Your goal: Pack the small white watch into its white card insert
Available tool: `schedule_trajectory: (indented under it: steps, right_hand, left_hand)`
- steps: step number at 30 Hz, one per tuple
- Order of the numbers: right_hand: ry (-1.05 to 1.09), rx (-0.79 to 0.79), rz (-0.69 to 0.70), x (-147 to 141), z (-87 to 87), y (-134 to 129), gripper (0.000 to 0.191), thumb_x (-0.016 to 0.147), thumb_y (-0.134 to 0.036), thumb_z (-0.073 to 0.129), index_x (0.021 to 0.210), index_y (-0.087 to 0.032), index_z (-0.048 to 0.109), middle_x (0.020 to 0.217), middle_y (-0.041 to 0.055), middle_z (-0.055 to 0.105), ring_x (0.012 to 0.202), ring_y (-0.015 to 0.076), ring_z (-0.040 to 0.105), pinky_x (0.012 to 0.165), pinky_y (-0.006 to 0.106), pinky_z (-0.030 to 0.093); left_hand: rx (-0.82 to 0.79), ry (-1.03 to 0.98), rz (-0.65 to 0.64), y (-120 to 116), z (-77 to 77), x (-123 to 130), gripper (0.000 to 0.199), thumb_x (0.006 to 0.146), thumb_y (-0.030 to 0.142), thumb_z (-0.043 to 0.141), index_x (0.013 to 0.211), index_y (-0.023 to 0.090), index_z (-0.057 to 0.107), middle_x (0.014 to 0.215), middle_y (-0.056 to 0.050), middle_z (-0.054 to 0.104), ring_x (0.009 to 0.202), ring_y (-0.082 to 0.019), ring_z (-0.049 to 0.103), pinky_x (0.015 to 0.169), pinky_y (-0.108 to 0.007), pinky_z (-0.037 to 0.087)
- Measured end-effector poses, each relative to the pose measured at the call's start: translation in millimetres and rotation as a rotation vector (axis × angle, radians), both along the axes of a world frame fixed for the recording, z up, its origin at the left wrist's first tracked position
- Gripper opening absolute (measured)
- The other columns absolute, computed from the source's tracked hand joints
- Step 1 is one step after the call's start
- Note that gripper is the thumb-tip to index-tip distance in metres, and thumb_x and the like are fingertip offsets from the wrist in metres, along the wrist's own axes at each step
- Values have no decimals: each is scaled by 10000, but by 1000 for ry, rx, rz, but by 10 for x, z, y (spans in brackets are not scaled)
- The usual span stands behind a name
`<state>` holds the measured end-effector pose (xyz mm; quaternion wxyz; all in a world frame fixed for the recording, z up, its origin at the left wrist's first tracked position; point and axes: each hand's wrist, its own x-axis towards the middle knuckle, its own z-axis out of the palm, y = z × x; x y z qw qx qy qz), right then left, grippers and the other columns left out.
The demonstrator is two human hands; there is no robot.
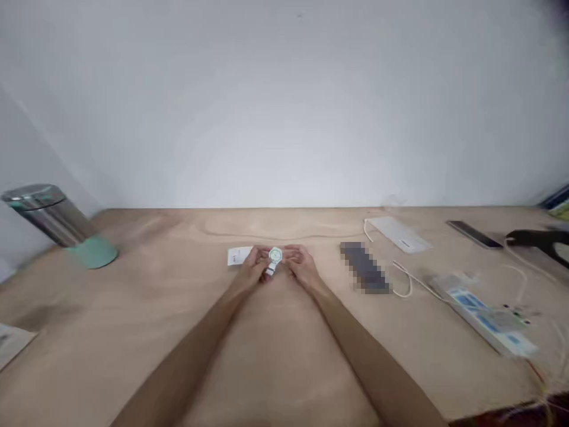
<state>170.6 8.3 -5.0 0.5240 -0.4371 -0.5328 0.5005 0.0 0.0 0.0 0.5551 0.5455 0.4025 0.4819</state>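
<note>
A white wristwatch with a round pale dial and green marks sits between my left hand and my right hand. Fingers of both hands grip it at the sides of the case, and its white strap hangs towards me. A white paper card lies on the wooden table just left of my left hand, touching its fingers.
To the right lie a blurred dark rectangular object, a white flat device with a white cable, a phone, a white power strip and a black handled tool. A steel bin with a mint-green base stands at the left.
</note>
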Motion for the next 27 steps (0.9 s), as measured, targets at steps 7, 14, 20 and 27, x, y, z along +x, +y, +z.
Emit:
schedule_trajectory:
  steps: [7,14,20,27]
  right_hand:
    - [-142,111,-109,-54,22,-42,398,701,-275,617,1075,-201,502,780,-32,577,436,65,415,378,191,334]
    - [-508,364,-161,-55,-4,-104,278,825,-216,474,1098,-222,526,887,-3,599,530,90,474,533,227,397]
    - [-635,395,-148,-56,-12,-111,285,789,-194,496,1071,-227,524,922,-4,576,542,85,487,543,223,398]
    - [-696,392,-186,-22,-1,-84,283,790,-221,504,1074,-220,519,927,-3,580,527,85,483,543,231,394]
  left_hand:
    - [0,-16,-1,-12,47,11,339,774,389,620,1037,213,500,745,41,550,400,-64,501,356,-175,371]
    - [-16,27,-35,-44,162,5,372,782,350,582,1117,190,571,637,26,576,434,-92,529,422,-196,421]
    - [-108,-14,-42,-6,134,-32,351,756,286,505,1038,123,636,647,-11,604,472,-132,581,465,-245,465]
    - [-5,62,-129,-38,178,-38,424,671,246,666,1081,159,604,752,0,614,591,-121,628,541,-219,486]
